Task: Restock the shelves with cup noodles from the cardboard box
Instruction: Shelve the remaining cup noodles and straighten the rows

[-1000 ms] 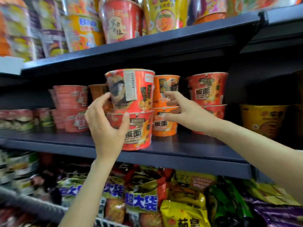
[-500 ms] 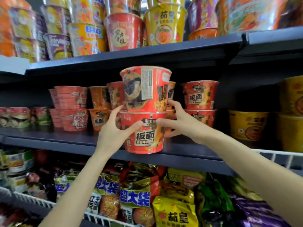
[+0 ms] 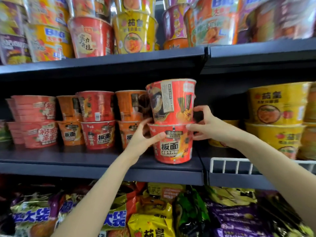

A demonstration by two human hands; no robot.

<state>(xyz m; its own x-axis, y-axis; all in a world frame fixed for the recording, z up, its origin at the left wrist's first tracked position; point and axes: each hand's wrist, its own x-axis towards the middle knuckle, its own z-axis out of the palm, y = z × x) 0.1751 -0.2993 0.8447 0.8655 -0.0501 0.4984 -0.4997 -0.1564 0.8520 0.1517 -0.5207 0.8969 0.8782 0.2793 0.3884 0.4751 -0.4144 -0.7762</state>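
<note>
Two red cups stacked at the right end of the middle shelf, near its front edge: lower red cup sits on the shelf, upper red cup rests on its lid. Cardboard box not in view.

Step in hand, as I read it: seating and squaring the stack in its slot beside the orange cup stack. To do it well: steer from the lower cup, push the pair straight back so the top one doesn't slide off the lid, keep a light touch on the upper cup (it looks top-heavy, wider at the rim). Align labels forward; the upper one shows its side panel, so a small twist may be wanted. Mind the shelf above, clearance over the top rim looks slim.

Left hand: forearm comes up from lower left, thumb across the lower cup's front just under its rim, fingers round the far left side, gripping it. Right hand: forearm comes in from the lower right, fingers curled, tips at the seam between the two cups on the right side; whether it truly pinches or only touches, cannot tell.
</note>
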